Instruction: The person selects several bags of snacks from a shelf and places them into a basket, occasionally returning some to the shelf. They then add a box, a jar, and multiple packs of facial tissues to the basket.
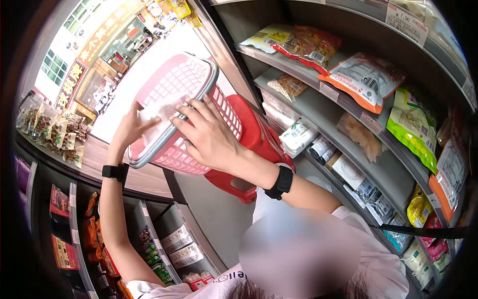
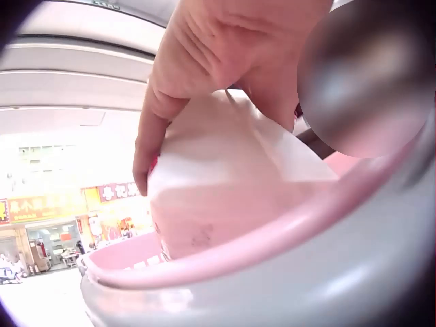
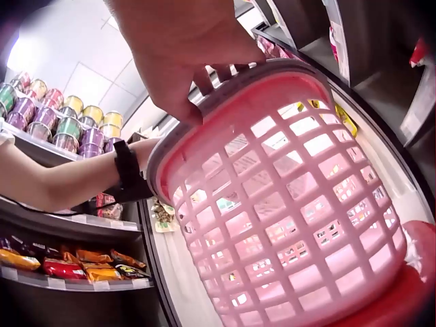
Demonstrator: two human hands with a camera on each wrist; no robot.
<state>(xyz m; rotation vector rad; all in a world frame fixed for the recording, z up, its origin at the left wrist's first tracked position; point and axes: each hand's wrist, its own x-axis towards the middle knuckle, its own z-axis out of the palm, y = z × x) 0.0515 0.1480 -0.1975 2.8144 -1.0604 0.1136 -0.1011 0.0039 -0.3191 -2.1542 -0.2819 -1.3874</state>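
Observation:
A pink slatted basket with a grey rim leans tilted above a red stool; its wall fills the right wrist view. My left hand reaches over the basket's mouth and grips a white package, thumb and fingers on either side of it in the left wrist view. The package's lower part lies behind the pink rim. My right hand holds the basket's near rim, its fingers hooked over the edge.
Shelves of bagged snacks curve along the right. Lower racks with boxes and packets stand at the left and bottom. Dried goods in bags lie on a ledge at the far left. Beyond the opening is a bright street.

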